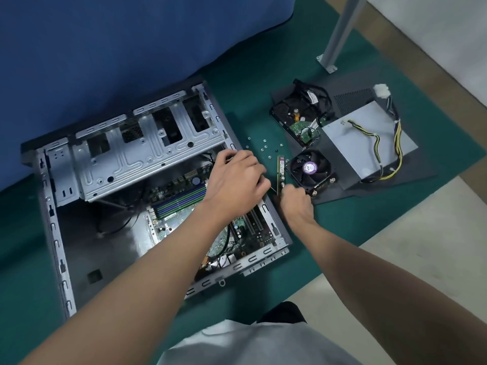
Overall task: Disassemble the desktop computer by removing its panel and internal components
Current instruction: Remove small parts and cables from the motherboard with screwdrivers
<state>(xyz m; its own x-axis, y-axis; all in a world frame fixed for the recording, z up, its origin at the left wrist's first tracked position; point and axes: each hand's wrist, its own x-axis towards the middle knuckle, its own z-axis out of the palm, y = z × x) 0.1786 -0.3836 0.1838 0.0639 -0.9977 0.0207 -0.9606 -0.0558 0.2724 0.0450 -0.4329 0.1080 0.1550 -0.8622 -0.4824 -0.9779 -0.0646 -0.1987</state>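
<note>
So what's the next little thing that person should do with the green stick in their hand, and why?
Probably lay the memory stick down on the green mat by the cooler fan. The right hand holds it outside the case, next to the parts already taken out, so it seems ready to be set down.

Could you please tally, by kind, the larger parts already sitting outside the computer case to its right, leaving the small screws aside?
Hard drive: 1
Power supply: 1
Cooler fan: 1
Memory stick: 1
Dark panel under them: 1
Total: 5
</note>
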